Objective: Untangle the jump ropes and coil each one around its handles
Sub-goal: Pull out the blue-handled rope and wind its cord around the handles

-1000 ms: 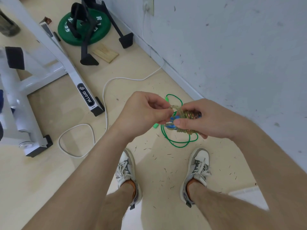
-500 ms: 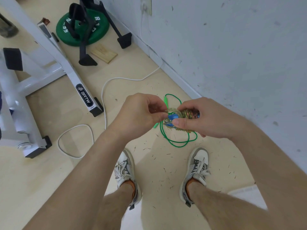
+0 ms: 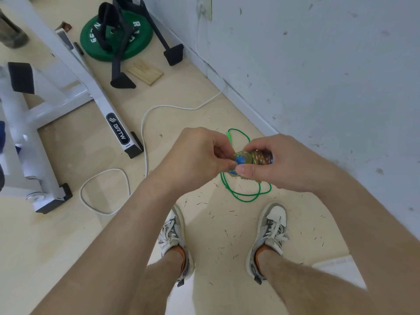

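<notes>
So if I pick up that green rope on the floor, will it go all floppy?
Probably floppy: the green rope is thin and lies in loose, uneven loops on the floor, so they would likely sag straight. It looks light, and may tangle where loops cross.

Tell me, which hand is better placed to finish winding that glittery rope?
Probably the left hand: it pinches at the blue end of the glittery rope bundle, while the right hand grips that bundle whole.
</notes>
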Action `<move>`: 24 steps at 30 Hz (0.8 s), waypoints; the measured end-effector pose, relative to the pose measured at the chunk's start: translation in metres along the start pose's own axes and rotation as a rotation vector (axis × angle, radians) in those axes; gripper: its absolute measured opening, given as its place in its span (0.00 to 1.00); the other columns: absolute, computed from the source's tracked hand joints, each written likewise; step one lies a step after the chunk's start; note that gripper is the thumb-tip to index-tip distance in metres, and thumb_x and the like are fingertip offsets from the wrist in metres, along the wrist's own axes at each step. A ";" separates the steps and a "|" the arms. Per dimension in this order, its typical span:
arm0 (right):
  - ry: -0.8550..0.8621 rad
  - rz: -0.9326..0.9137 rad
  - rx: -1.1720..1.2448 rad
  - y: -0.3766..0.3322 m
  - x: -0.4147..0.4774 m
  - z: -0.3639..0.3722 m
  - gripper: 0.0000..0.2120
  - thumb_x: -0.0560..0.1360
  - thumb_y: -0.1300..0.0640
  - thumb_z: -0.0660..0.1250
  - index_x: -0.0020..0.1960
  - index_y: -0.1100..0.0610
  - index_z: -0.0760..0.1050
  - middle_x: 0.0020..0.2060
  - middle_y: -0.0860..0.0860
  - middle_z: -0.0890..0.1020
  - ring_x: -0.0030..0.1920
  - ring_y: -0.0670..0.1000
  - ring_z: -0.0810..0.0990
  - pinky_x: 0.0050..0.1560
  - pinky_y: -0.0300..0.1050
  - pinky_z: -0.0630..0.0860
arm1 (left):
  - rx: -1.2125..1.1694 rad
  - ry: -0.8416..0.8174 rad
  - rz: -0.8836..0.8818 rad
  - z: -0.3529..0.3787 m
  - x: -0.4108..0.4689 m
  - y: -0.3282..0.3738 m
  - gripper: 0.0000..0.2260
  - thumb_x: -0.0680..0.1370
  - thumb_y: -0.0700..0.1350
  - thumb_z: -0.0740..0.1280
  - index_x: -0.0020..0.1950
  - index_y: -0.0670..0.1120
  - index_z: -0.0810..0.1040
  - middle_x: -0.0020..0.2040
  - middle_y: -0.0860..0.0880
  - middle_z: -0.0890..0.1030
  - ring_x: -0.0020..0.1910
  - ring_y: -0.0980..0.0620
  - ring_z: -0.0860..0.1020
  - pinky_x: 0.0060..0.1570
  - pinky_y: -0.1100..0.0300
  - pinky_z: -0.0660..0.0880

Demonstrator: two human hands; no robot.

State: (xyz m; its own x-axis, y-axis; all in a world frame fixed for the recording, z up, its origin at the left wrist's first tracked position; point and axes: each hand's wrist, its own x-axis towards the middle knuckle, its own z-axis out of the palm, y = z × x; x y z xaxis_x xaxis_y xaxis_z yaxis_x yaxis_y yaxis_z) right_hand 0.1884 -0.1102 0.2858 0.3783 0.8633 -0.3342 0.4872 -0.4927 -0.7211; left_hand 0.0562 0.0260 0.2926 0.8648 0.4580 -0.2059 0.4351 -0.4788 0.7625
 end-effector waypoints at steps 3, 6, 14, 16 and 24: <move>-0.010 -0.002 0.099 -0.002 -0.001 -0.002 0.11 0.71 0.44 0.73 0.47 0.50 0.80 0.27 0.44 0.75 0.23 0.42 0.72 0.29 0.38 0.68 | -0.118 0.013 -0.028 -0.001 0.002 -0.002 0.07 0.66 0.41 0.78 0.34 0.50 0.82 0.33 0.50 0.82 0.32 0.54 0.78 0.35 0.59 0.74; -0.013 -0.016 0.232 -0.006 -0.003 -0.003 0.10 0.72 0.46 0.73 0.47 0.51 0.81 0.25 0.44 0.76 0.23 0.47 0.72 0.27 0.40 0.70 | -0.363 0.000 -0.089 -0.006 0.004 -0.003 0.09 0.65 0.38 0.79 0.32 0.50 0.83 0.34 0.44 0.80 0.34 0.48 0.76 0.39 0.55 0.74; -0.026 -0.025 0.255 -0.006 -0.004 -0.006 0.07 0.73 0.50 0.73 0.44 0.53 0.81 0.25 0.44 0.75 0.23 0.47 0.71 0.28 0.42 0.70 | -0.342 0.040 -0.056 -0.003 0.004 -0.001 0.04 0.68 0.38 0.77 0.38 0.45 0.84 0.29 0.48 0.80 0.28 0.55 0.74 0.31 0.62 0.72; -0.014 -0.003 0.230 -0.004 -0.004 -0.005 0.08 0.72 0.48 0.73 0.46 0.52 0.80 0.24 0.43 0.75 0.22 0.46 0.71 0.28 0.41 0.70 | -0.232 -0.001 -0.051 -0.008 0.005 -0.005 0.05 0.68 0.38 0.77 0.38 0.47 0.84 0.32 0.46 0.82 0.30 0.53 0.76 0.36 0.53 0.76; -0.011 0.055 0.127 0.000 -0.001 0.000 0.13 0.71 0.45 0.73 0.51 0.50 0.80 0.28 0.45 0.76 0.21 0.41 0.72 0.27 0.36 0.68 | 0.038 -0.108 -0.037 -0.007 0.003 -0.004 0.09 0.71 0.37 0.73 0.48 0.49 0.85 0.36 0.53 0.84 0.36 0.57 0.80 0.44 0.58 0.78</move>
State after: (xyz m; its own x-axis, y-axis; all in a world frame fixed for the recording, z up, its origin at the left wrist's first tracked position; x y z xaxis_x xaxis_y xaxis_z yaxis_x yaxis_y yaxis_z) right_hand 0.1874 -0.1113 0.2863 0.3922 0.8371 -0.3815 0.3619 -0.5216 -0.7726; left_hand 0.0551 0.0343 0.2937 0.8687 0.3940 -0.3001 0.4752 -0.4922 0.7294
